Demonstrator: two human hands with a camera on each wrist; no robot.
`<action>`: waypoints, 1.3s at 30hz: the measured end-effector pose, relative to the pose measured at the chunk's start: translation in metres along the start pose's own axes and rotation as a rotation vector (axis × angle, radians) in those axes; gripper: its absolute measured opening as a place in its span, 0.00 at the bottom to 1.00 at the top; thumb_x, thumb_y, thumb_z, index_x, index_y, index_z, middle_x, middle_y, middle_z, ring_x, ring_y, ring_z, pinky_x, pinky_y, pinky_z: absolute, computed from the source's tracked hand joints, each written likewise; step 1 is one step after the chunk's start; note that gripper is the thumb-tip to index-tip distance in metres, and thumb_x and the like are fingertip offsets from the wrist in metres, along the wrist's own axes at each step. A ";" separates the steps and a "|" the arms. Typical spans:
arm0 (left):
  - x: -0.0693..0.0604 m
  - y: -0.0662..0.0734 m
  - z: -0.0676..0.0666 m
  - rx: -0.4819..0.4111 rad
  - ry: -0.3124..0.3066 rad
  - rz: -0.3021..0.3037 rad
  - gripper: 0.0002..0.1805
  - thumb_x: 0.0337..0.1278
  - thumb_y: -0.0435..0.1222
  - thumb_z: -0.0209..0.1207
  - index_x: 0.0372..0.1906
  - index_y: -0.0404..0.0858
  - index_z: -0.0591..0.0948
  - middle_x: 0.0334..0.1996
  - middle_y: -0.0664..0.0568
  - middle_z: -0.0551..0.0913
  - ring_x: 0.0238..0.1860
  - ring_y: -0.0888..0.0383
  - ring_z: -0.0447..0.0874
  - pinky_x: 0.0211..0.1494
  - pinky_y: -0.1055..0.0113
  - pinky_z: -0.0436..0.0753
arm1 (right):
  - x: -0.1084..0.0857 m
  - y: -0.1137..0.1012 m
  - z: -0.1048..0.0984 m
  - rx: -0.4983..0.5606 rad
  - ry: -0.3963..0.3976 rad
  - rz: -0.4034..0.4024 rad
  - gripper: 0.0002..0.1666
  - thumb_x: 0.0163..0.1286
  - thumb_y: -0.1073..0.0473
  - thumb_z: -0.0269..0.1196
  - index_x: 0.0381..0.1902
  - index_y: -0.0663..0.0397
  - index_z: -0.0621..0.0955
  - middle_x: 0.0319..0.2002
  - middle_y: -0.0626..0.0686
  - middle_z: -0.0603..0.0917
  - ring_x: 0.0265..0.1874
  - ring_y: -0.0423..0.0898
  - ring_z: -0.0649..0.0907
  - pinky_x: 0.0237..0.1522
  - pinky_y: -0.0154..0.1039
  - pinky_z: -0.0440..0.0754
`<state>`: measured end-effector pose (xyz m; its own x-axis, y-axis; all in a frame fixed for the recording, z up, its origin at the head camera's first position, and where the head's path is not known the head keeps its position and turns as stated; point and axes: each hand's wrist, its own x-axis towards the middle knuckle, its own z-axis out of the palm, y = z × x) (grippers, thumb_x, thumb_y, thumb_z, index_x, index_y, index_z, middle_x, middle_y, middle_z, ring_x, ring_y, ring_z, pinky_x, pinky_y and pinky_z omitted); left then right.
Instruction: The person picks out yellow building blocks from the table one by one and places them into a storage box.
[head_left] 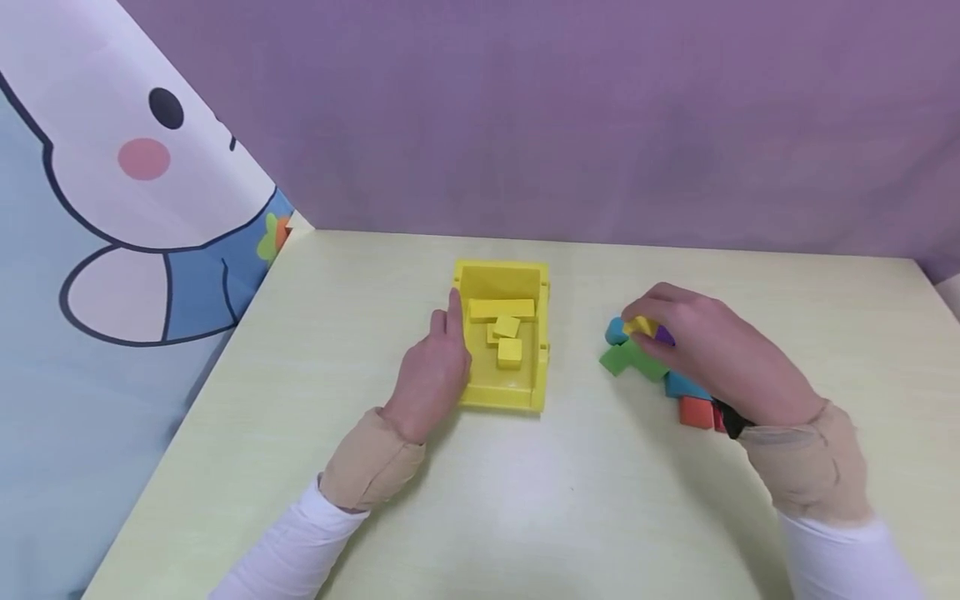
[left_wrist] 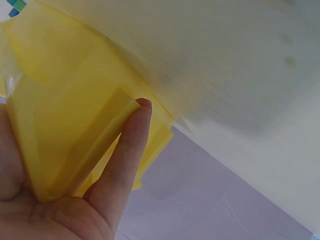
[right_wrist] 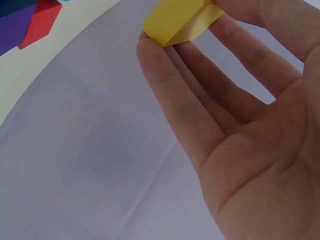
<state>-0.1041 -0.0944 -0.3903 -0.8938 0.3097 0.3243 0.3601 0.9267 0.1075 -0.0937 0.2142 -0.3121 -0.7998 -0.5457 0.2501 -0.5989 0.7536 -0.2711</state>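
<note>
A yellow open-topped bin (head_left: 500, 400) stands on the table with several yellow blocks (head_left: 509, 353) inside. Against its left wall rests my left hand (head_left: 435, 379), index finger stretched along the side; the left wrist view shows straight fingers touching the yellow plastic. To the right, my right hand (head_left: 712, 350) pinches a small yellow block (right_wrist: 175, 20) between thumb and fingertips, above a cluster of coloured blocks. In that cluster are green blocks (head_left: 637, 358), a light-blue block (head_left: 616, 332), a blue block (head_left: 686, 386) and a red block (head_left: 696, 412). The hand and wrist partly cover the cluster.
The pale table (head_left: 525, 508) meets a purple backdrop (head_left: 600, 125) at its far edge. A blue cloth with a cartoon figure (head_left: 112, 275) hangs along the left. Between the bin and the block cluster lies a strip of bare tabletop.
</note>
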 end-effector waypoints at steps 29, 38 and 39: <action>0.001 0.001 0.002 0.015 -0.014 -0.014 0.38 0.57 0.26 0.58 0.72 0.22 0.58 0.39 0.39 0.74 0.12 0.63 0.59 0.11 0.73 0.64 | 0.029 -0.031 0.007 0.055 -0.040 -0.009 0.12 0.62 0.67 0.69 0.44 0.51 0.85 0.39 0.46 0.83 0.34 0.40 0.81 0.37 0.37 0.82; 0.001 0.002 0.000 -0.004 -0.035 -0.038 0.39 0.57 0.26 0.57 0.73 0.22 0.57 0.41 0.37 0.74 0.12 0.62 0.61 0.11 0.72 0.65 | 0.043 -0.039 0.016 0.026 -0.027 -0.074 0.11 0.61 0.69 0.67 0.42 0.58 0.86 0.38 0.51 0.83 0.32 0.44 0.81 0.33 0.37 0.82; 0.001 0.002 0.000 -0.006 -0.034 -0.039 0.39 0.57 0.26 0.57 0.73 0.22 0.57 0.41 0.37 0.74 0.12 0.61 0.61 0.11 0.72 0.65 | 0.045 -0.041 0.016 0.025 -0.027 -0.079 0.11 0.61 0.69 0.67 0.42 0.58 0.86 0.38 0.52 0.83 0.32 0.44 0.81 0.34 0.37 0.82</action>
<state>-0.1039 -0.0927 -0.3895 -0.9156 0.2808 0.2877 0.3266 0.9369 0.1247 -0.1058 0.1531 -0.3050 -0.7504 -0.6132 0.2468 -0.6610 0.6982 -0.2750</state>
